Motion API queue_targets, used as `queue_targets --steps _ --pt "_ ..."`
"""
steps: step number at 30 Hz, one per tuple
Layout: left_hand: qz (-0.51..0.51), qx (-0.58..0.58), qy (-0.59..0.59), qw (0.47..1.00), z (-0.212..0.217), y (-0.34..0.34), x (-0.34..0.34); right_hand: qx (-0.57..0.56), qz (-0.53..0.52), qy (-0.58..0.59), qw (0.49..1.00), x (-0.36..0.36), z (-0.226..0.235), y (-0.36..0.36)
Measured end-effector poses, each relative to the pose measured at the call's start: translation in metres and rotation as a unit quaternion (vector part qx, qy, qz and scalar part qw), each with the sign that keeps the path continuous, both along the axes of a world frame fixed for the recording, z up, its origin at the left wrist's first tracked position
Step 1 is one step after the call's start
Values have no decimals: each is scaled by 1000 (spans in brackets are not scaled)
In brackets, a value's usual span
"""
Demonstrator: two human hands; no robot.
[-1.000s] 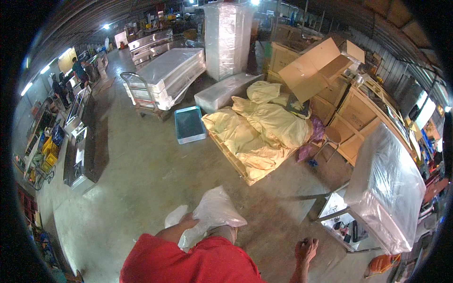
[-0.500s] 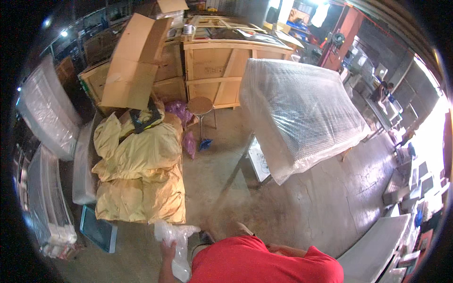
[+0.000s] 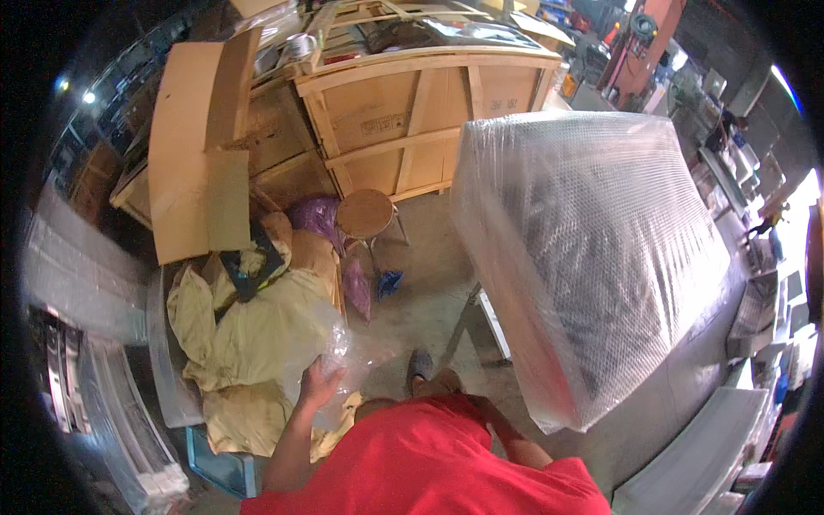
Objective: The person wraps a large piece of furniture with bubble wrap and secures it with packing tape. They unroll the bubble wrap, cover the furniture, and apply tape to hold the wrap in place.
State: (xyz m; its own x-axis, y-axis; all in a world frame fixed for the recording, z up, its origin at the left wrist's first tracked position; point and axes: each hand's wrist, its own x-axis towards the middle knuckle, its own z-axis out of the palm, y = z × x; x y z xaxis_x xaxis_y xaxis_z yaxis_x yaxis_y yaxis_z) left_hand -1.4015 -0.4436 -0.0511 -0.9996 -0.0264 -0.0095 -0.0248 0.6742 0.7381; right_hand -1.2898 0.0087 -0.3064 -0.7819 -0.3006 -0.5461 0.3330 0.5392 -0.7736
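Observation:
My left hand [image 3: 319, 384] is closed on a crumpled sheet of clear plastic wrap [image 3: 336, 335], beside a heap of yellowish cloth covers [image 3: 257, 335]. The plastic hangs in front of the covers and spreads out toward the floor. My right forearm [image 3: 519, 442] lies close along the side of my red shirt. Its hand is hidden by my body, so its fingers do not show. To my right stands a large, boxy item covered in bubble wrap [image 3: 592, 249].
A round stool [image 3: 366, 215] stands ahead, with purple bags [image 3: 316, 216] near it. Behind are a large wooden crate [image 3: 386, 120] and a tall open cardboard sheet [image 3: 193, 154]. Wrapped panels [image 3: 116, 412] line the left. A blue-edged tray [image 3: 219, 463] lies low by the covers.
My left hand has moved forward and up with the plastic, now beside the covers. My body has come closer to the bubble-wrapped item, and the view has shifted.

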Motion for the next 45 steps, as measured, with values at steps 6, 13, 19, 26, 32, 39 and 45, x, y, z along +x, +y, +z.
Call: queue_targets --steps 6,13,19,26,32,39,45 --pt "26 41 -77 996 17 -21 -118 32 -21 -57 998 -101 26 4" --pt "5 65 -117 991 -23 -30 -303 63 -156 -123 978 -212 41 -26" --pt "-135 100 -159 973 -24 -9 -529 65 -309 -128 940 -308 62 -74" --pt "-369 68 -132 918 32 82 -724 63 -442 -117 887 -395 85 -115" --pt "-478 -55 -117 869 54 205 -777 56 -518 -125 844 -448 90 -112" --pt "-622 -81 -140 766 8 348 -839 13 -646 -125 753 -525 80 -85" --pt "-703 -182 -180 664 -34 460 -897 -57 -758 -128 637 -617 69 -70"
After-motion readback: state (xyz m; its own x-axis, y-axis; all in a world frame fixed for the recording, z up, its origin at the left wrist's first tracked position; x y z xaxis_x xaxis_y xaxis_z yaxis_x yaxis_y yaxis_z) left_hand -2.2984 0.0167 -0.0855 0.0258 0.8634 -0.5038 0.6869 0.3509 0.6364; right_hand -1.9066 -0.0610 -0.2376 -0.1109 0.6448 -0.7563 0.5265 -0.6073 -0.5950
